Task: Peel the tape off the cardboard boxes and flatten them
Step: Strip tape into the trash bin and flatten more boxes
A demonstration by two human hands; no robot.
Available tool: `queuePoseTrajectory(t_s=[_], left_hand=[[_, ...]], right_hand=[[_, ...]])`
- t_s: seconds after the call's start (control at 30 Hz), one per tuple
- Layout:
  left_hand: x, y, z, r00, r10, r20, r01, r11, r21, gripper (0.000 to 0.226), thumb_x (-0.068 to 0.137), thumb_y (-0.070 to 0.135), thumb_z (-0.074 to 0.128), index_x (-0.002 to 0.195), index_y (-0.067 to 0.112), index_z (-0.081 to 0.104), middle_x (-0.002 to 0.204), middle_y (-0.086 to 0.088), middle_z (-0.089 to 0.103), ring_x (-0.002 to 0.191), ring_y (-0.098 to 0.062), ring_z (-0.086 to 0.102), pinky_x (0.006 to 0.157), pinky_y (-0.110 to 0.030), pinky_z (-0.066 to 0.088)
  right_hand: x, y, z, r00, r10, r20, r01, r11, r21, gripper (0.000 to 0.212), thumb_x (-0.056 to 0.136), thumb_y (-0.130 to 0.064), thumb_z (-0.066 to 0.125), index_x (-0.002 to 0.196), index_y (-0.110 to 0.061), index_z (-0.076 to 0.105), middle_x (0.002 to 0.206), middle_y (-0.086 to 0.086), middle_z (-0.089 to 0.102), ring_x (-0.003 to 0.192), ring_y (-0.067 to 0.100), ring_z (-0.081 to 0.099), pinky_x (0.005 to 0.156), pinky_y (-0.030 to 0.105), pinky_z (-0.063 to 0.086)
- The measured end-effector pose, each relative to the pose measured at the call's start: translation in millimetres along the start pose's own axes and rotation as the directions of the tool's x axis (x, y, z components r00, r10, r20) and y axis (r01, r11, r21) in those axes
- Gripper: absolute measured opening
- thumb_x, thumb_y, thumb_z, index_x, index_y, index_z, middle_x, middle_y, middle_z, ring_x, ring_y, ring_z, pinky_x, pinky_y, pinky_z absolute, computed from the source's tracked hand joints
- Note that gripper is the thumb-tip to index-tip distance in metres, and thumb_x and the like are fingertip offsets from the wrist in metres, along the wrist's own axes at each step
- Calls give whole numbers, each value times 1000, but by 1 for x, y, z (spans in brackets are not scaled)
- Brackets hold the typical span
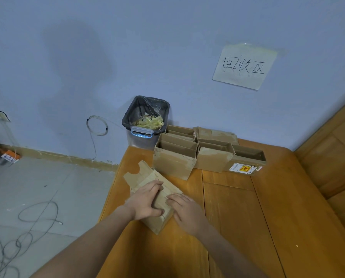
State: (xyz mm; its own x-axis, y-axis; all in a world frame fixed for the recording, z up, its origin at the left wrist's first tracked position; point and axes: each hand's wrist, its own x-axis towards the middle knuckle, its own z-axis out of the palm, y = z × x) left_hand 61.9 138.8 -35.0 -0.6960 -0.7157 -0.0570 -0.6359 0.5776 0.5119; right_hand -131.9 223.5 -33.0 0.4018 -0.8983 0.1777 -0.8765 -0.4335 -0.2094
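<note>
Both hands, left point(147, 199) and right point(184, 210), press flat-fingered on the cardboard box point(145, 182), lying diagonally near-right to far-left.

1. Flattened cardboard box point(147, 178) lies at an angle on wooden table point(237, 207), near left edge.
2. Left hand point(146, 201) flat on box, fingers straight, pressing.
3. Right hand point(185, 211) flat on box's right edge, just beside left hand.
4. Open boxes point(207, 155) stand clustered behind, at wall.
5. Lined bin point(145, 119) with tape scraps, left of cluster.
6. Handwritten paper sign point(244, 67) on wall.
7. Cables point(27, 217) on floor, left.
</note>
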Motion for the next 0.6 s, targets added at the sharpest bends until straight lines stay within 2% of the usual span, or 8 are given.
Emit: queuePoseTrajectory(t_s=[0.07,0.23,0.3,0.4,0.47,0.53,0.6], left_hand=[[1,-1,1,1000,10,-2,-10,1000,4,89,71,63,55,142,13,35,155,4,23,141,-12,23,114,-24,20],[3,0,1,1000,11,-9,-11,1000,17,98,63,71,43,142,14,35,156,3,22,141,-13,22,113,-24,20],[3,0,1,1000,14,-12,-14,1000,10,96,64,69,46,142,14,35,156,3,22,141,-13,22,113,-23,19],[3,-2,2,1000,15,-24,-15,1000,-10,88,70,60,58,141,12,37,155,3,23,142,-13,22,113,-23,19],[4,-2,2,1000,12,-26,-12,1000,-15,88,69,60,57,140,12,37,155,3,23,141,-13,22,113,-23,19],[5,-1,2,1000,6,-25,-7,1000,-16,90,68,62,55,140,12,38,155,3,24,141,-12,23,113,-23,20],[5,-2,3,1000,8,-29,-9,1000,-19,85,71,56,62,139,11,39,154,2,25,141,-13,24,114,-23,21]], right_hand=[[1,-1,-1,1000,9,-2,-9,1000,-5,36,86,-10,55,121,-13,62,126,2,61,121,18,54,105,36,41],[16,-5,-5,999,54,-1,-54,998,-11,33,90,-16,45,120,-15,58,117,-2,58,115,16,49,97,32,38],[22,-6,-6,997,71,-16,-71,997,3,32,91,-16,46,120,-16,58,113,-2,59,110,16,49,94,31,37],[29,-7,-10,989,135,-56,-132,990,47,28,91,-15,47,114,-15,62,106,-1,61,100,17,53,87,33,43],[31,-7,-10,986,145,-80,-143,989,35,27,90,-16,48,112,-15,63,103,-1,59,96,17,52,82,34,45],[31,-8,-7,991,120,-60,-119,993,24,31,87,-17,49,114,-15,63,106,-1,56,101,17,50,86,33,43],[28,-9,-2,996,83,-8,-83,996,30,37,87,-19,48,121,-15,61,117,-1,56,114,17,47,97,33,38]])
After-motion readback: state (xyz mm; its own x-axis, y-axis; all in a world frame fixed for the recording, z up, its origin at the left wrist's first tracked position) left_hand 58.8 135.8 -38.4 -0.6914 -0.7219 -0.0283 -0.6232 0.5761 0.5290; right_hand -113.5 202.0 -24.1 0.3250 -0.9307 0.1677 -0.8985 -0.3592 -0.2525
